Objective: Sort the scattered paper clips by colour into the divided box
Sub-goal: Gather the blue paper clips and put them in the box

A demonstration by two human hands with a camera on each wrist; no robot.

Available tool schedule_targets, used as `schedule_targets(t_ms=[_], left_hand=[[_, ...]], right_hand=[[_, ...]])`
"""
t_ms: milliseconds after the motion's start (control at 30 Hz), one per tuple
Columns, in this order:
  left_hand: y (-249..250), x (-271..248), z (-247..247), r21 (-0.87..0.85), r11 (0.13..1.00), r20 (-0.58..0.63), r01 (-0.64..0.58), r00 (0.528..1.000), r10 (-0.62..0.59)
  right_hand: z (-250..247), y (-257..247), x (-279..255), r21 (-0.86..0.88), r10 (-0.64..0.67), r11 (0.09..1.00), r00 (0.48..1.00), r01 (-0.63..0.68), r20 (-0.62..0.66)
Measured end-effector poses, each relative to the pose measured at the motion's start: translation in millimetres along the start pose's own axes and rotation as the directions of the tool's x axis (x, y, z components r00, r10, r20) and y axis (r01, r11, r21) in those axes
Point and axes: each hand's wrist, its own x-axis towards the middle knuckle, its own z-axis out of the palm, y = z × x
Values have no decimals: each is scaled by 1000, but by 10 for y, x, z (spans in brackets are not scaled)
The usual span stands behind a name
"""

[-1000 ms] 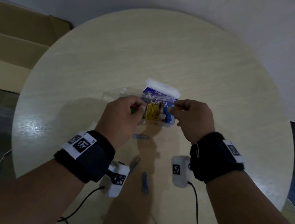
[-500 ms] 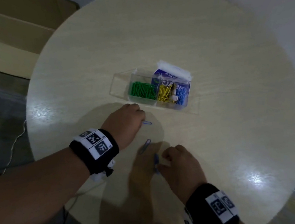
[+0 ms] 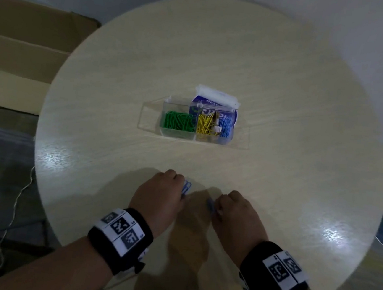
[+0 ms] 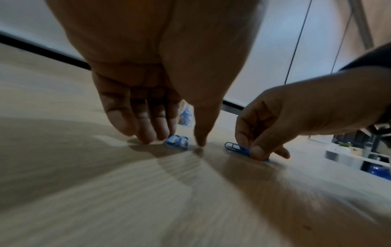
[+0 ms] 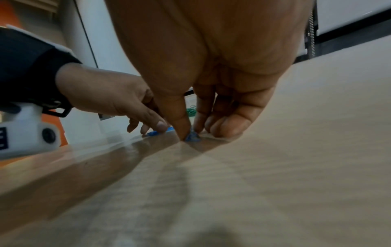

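Note:
A clear divided box (image 3: pixel 186 135) stands mid-table holding green clips (image 3: pixel 179 121), yellow clips (image 3: pixel 204 123) and blue clips (image 3: pixel 226 127). Near the table's front edge my left hand (image 3: pixel 177 186) has its fingertips down on the wood. Its forefinger and thumb pinch two blue paper clips (image 4: pixel 177 142) that lie side by side. Just to the right, my right hand (image 3: pixel 219 205) pinches one blue paper clip (image 4: pixel 237 148) between thumb and forefinger. That clip (image 5: pixel 191 138) still touches the table. The hands are a few centimetres apart.
A white packet with a blue label (image 3: pixel 217 96) leans behind the box. The round pale table (image 3: pixel 288 84) ends just in front of my wrists. Flattened cardboard (image 3: pixel 17 53) and a cable (image 3: pixel 19 194) lie on the floor to the left.
Both hands left the box and came back to the near edge. The left hand slid one blue clip beside another; the right hand closed on the third blue clip.

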Motion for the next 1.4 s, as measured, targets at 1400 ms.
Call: schedule_targets(t_ms=[1400], left_hand=[[-80, 932, -643, -711, 701, -290, 51, 887, -359]], right_hand=[[-918, 6, 1107, 480, 246, 877, 884, -28, -397]])
